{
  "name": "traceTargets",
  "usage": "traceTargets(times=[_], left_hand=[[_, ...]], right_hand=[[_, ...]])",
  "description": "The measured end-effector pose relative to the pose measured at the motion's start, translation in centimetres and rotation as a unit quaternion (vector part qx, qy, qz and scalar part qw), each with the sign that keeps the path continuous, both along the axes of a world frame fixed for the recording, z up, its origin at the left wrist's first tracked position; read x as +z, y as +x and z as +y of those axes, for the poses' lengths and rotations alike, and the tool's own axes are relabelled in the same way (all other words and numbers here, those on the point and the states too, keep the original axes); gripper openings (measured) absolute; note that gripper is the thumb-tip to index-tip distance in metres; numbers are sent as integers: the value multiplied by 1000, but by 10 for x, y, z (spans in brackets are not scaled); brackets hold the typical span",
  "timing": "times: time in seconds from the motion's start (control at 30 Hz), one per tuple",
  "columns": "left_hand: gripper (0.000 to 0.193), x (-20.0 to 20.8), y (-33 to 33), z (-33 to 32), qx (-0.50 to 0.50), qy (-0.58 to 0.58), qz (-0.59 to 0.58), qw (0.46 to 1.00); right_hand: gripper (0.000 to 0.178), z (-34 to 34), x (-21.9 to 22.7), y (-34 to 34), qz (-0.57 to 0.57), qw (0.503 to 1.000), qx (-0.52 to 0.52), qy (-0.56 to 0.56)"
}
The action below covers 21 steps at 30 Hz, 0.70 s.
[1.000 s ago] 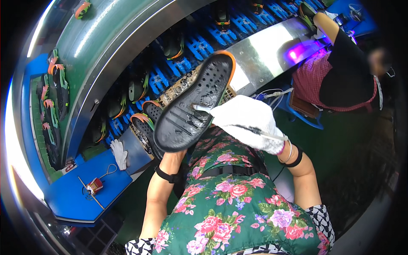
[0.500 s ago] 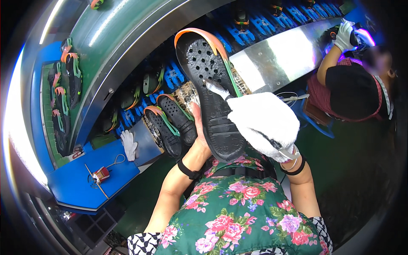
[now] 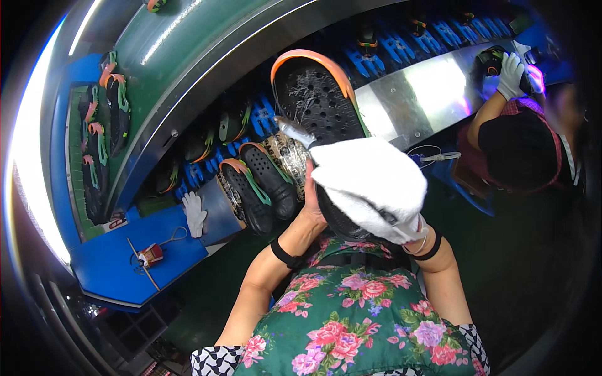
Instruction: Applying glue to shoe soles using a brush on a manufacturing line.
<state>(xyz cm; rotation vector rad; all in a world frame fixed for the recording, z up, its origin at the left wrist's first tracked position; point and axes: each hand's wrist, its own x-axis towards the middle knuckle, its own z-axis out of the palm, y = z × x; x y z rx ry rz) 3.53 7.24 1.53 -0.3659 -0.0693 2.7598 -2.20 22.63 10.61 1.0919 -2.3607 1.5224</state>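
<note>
My bare left hand (image 3: 313, 200) supports a large black shoe sole (image 3: 321, 94) from its left side, fingers mostly hidden beneath it. The sole has round holes, a wet shine and an orange-and-green rim. My right hand (image 3: 373, 182), in a white glove, covers its heel part and grips a small brush (image 3: 296, 131). The pale, wet-looking tip of the brush points left, over the sole's left edge. Beside my left hand, two smaller-looking black soles (image 3: 248, 197) with orange and green rims lean side by side.
A blue table (image 3: 119, 266) at the left carries a small red box (image 3: 150, 255) and a white glove (image 3: 194, 214). Several soles lie in a tray (image 3: 75, 182). Blue racks (image 3: 395, 47) line the curved conveyor. A co-worker (image 3: 520, 147) works at the right.
My right hand has moved left and slightly down, carrying the brush from the sole's middle to its left edge. The sole sits slightly lower and further right in the picture.
</note>
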Motion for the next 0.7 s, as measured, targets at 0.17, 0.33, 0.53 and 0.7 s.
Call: traceTargets(times=[0.17,0.33,0.53,0.7], left_hand=[[94,12,-7,-7,34,59,86,994],[93,5,-8,-12,21,-113,15,993],[94,21,-19,-23,25,-170,-25,985],[94,20,-21,-26,81,-212,-33,973]], right_hand=[[35,-4,49,-20,25,999,27,5],[32,-9,60,-30,50,993,62,-86],[43,-5,23,-10,37,998,42,2],[37,-2,29,-27,-31,986,104,-126]])
